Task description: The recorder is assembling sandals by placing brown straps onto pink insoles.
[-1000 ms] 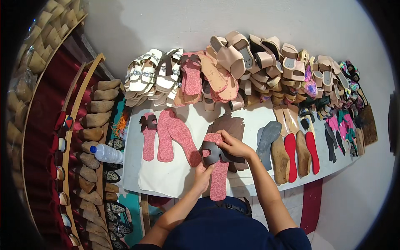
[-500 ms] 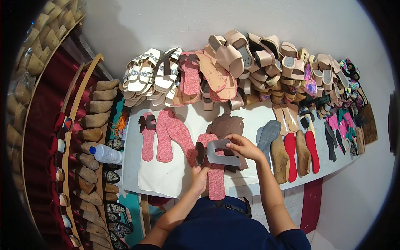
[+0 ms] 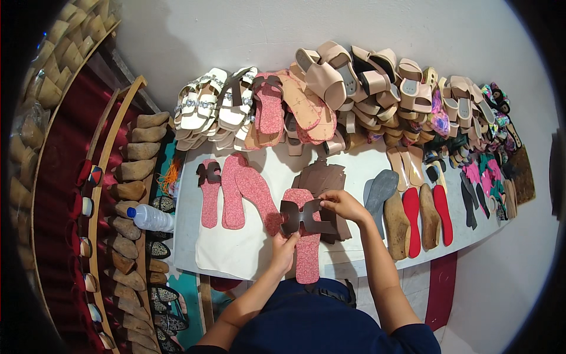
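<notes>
Between my hands is a dark brown H-shaped sandal upper (image 3: 302, 217), lying across the upper half of a pink patterned insole (image 3: 307, 259). My left hand (image 3: 285, 248) is closed on the upper's lower left corner, thumb on top; whether it also grips the insole is hidden. With a pinch, my right hand (image 3: 343, 206) holds the upper's right end. The insole's near end reaches past the table's front edge. Just beyond lies a pile of brown upper pieces (image 3: 321, 177). Loose pink insoles (image 3: 233, 203) and a pink sole with a brown upper (image 3: 209, 197) lie to the left.
Finished sandals (image 3: 330, 82) are heaped along the table's back by the wall. Wooden lasts (image 3: 396, 227), red insoles (image 3: 411, 221) and a grey sole (image 3: 380, 194) lie right. A water bottle (image 3: 152, 218) and a rack of wooden lasts (image 3: 137, 171) stand left.
The upper has turned from tilted, with its right part catching the light, to lying flatter over the insole. Both hands have stayed nearly in place, still holding it.
</notes>
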Tool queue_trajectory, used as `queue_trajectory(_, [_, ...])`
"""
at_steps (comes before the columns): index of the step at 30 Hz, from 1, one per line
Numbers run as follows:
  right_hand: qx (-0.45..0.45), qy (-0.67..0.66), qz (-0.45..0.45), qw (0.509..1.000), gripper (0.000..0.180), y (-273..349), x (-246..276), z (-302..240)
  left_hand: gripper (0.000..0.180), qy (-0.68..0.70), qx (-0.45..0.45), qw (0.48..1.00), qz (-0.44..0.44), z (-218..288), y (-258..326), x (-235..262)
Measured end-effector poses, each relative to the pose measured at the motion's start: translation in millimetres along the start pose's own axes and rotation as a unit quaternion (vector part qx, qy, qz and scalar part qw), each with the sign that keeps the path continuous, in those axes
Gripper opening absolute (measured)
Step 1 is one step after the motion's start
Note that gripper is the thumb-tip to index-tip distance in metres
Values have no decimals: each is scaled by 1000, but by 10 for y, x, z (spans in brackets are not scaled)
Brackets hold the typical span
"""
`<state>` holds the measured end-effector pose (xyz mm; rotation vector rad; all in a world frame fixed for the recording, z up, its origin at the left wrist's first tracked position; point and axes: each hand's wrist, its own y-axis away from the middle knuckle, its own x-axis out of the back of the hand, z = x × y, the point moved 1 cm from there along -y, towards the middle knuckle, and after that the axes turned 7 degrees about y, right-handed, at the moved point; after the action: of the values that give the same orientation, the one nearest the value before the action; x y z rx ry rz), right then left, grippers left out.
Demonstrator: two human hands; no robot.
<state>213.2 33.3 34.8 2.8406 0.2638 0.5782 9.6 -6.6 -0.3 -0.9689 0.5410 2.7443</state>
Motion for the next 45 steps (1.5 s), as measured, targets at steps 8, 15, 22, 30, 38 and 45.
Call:
queue_trajectory(8, [3, -145, -21, 989, 21, -23, -119, -60, 16, -57, 11, 998, -7, 19, -4, -48])
queue_trajectory(15, [13, -222, 6, 975, 21, -13, -156, -101, 18, -42, 0, 999, -2, 18, -3, -76])
queue_trajectory(22, [20, -213, 21, 977, 22, -60, -182, -1, 19, -57, -3, 998, 12, -33, -37, -9])
queue_trajectory(30, [-14, -293, -116, 949, 37, 58, -134, -116, 19, -91, -9, 995, 34, -60, -50, 41])
queue_trajectory(38, [6, -280, 21, 960, 41, 110, -400, -84, 18, -61, -8, 998, 30, -10, -39, -39])
queue_trajectory(45, [-5, -313, 89, 946, 33, 66, -509, -94, 18, -74, -20, 996, 35, -78, -41, 4])
